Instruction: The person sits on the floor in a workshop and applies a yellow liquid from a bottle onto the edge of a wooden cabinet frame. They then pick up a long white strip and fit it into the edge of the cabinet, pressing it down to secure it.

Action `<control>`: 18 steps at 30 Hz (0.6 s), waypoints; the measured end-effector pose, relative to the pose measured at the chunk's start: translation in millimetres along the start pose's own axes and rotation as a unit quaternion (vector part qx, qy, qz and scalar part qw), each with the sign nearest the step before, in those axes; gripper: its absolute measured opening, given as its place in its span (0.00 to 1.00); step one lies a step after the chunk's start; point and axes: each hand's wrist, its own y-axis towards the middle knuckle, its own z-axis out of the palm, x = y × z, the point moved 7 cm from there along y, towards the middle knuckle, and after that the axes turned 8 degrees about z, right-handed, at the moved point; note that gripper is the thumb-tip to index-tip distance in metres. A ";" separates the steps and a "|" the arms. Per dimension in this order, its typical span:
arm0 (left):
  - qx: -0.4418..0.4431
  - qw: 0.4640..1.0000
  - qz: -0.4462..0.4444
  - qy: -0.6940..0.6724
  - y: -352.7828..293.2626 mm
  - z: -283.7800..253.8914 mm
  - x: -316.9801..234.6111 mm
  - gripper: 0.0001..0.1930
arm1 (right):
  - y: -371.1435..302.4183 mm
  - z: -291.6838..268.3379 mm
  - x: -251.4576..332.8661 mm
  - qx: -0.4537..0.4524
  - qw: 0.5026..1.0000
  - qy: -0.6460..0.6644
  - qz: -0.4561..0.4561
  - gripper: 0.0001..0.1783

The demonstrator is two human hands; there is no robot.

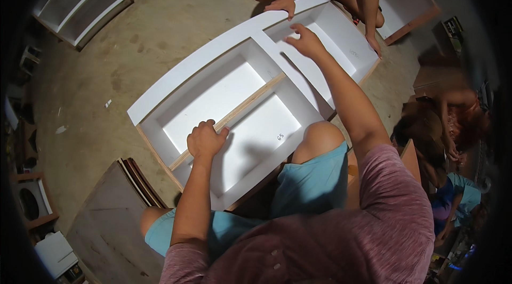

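A white cabinet carcass [248, 37] lies on the floor in front of me, its open side facing up. A long divider board [250, 97] with a raw plywood edge splits its larger left section. My left hand [205, 139] is closed over this divider near its left end, thumb on the near side. Reaching far right, my right hand [306, 41] hovers over the smaller right section, fingers apart and slightly curled, holding nothing. Another person's hand [282, 5] presses on the far edge close by, and that person's other hand [373, 44] touches the right end.
A second white cabinet [88, 9] stands at the far left, and another panel or box [402, 1] lies behind the co-worker. Stacked boards [114, 220] are at my lower left. More people sit at the right beside a wooden piece [409, 161].
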 end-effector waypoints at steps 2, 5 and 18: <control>-0.015 1.000 -0.001 0.000 -2.4 0.2 1.8 0.27 | -48.2 -12.7 -0.3 0.036 0.994 -0.098 -0.016 0.34; -0.014 1.000 0.009 -0.004 -1.3 0.8 -6.5 0.28 | -128.1 -30.0 -30.9 0.042 0.994 -0.094 0.024 0.34; -0.040 0.998 0.033 0.034 -0.3 6.8 -2.3 0.29 | -223.2 -14.6 -70.8 0.018 0.988 -0.145 0.042 0.33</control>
